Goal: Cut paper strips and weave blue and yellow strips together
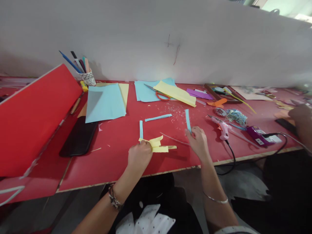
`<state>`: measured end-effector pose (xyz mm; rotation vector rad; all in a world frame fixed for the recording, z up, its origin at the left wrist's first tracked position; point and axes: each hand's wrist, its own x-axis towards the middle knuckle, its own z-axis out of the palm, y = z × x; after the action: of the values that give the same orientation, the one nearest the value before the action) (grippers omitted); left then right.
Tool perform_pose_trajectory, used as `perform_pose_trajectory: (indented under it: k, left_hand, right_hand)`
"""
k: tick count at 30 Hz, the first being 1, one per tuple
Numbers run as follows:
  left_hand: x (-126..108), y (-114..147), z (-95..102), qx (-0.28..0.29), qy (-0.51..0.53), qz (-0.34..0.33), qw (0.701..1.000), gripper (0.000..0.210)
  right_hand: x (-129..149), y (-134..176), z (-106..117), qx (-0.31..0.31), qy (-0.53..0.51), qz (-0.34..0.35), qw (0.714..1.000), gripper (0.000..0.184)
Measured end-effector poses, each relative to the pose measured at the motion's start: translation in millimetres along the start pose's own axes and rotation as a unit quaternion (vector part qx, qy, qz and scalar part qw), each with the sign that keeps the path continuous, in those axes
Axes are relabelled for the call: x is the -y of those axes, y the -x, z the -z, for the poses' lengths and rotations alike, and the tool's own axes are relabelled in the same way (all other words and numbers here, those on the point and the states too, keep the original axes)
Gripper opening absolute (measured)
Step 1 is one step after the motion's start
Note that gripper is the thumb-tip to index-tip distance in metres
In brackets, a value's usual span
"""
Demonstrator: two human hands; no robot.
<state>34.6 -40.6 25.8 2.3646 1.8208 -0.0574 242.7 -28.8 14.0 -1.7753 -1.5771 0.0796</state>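
My left hand (140, 155) is closed on a bunch of yellow paper strips (159, 145), whose ends fan out to the right. Between the thumb and fingers of my right hand (198, 142) is a light blue paper strip (188, 119), pointing away from me. Another blue strip (141, 129) lies just beyond my left hand, and a third blue strip (158, 117) rests on the red table between the two hands. A thin clear strand (174, 138) stretches across the tabletop near my right hand.
Blue sheets (106, 102), a folded yellow sheet (175, 92) and orange-handled scissors (162, 96) lie toward the wall. A phone (79, 136) is at left. On the right are a pink glue gun (222, 127), a purple power strip (260, 136) and another person's hand (301, 118).
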Motion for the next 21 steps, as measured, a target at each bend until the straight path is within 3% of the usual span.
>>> perform_pose_trajectory:
  k: [4, 9, 11, 15, 21]
  left_hand:
    - [1, 1, 0.5, 0.005, 0.009, 0.005, 1.000, 0.031]
    - [1, 1, -1.7, 0.004, 0.016, 0.014, 1.000, 0.031]
    - [0, 1, -2.1, 0.003, 0.016, 0.012, 1.000, 0.031]
    - [0, 1, -0.6, 0.012, 0.009, 0.017, 1.000, 0.030]
    - [-1, 2, 2.8, 0.024, -0.007, 0.009, 1.000, 0.026]
  right_hand:
    - [13, -6, -2, 0.076, -0.138, -0.081, 0.984, 0.033]
    - [23, -9, -14, 0.119, -0.336, -0.205, 0.912, 0.030]
    - [27, -7, -17, 0.112, -0.392, -0.217, 0.887, 0.030]
    - [36, -3, -14, 0.061, -0.472, -0.146, 0.867, 0.024]
    - [49, 0, 10, -0.085, -0.435, -0.004, 0.897, 0.008]
